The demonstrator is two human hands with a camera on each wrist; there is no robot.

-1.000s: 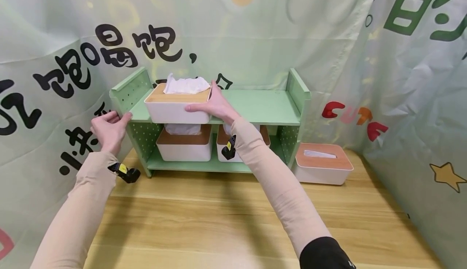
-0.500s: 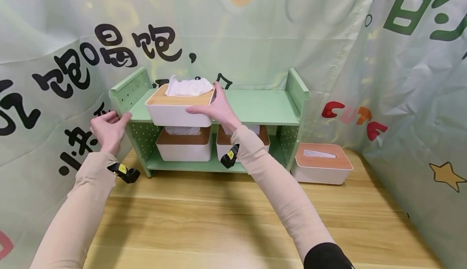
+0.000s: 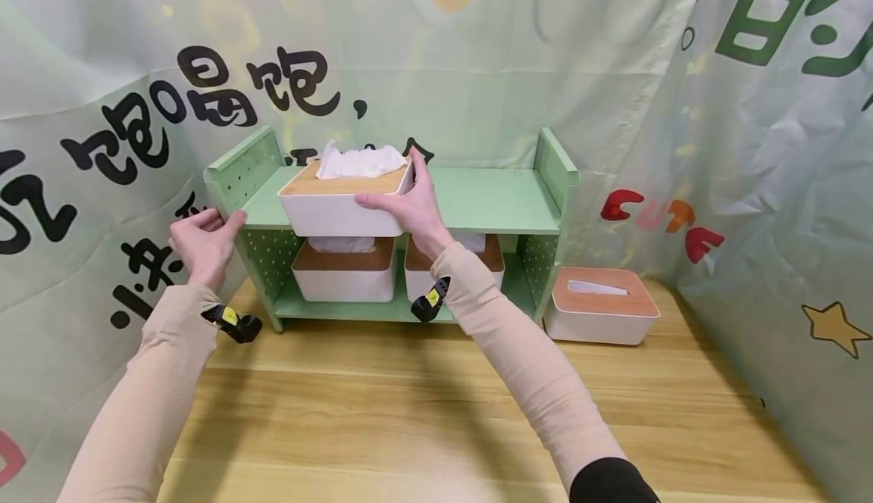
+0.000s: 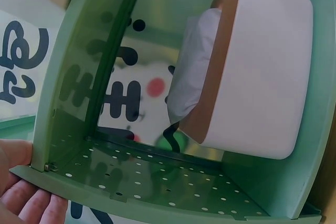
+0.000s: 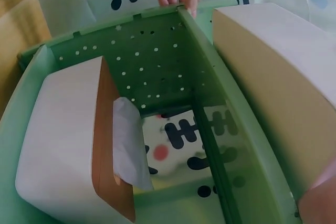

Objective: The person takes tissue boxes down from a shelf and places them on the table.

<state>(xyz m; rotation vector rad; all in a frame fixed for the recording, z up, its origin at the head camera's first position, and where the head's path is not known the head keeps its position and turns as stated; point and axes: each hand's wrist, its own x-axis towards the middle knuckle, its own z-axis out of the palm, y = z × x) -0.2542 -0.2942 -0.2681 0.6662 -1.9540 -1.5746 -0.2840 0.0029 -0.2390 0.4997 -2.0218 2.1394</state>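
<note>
We hold the tissue box (image 3: pixel 341 214) by its right end in the right hand (image 3: pixel 417 211), thumb across the white front. The box is at the left half of the green shelf (image 3: pixel 501 201), beside the upper board, its front projecting past the board's edge; we cannot tell whether its base touches the board. Its wood-coloured lid (image 3: pixel 312 182) faces up, with white tissue (image 3: pixel 361 163) protruding. Our left hand (image 3: pixel 207 242) grips the shelf's left side panel, fingers on the outer side. On the bottom board stand the left lower box (image 3: pixel 344 283) and the right lower box (image 3: pixel 417 277), tissue showing in both. Another box (image 3: pixel 600 326) stands on the table (image 3: pixel 382 420), just beside the shelf's right side. A printed curtain (image 3: pixel 511 71) hangs behind.
</note>
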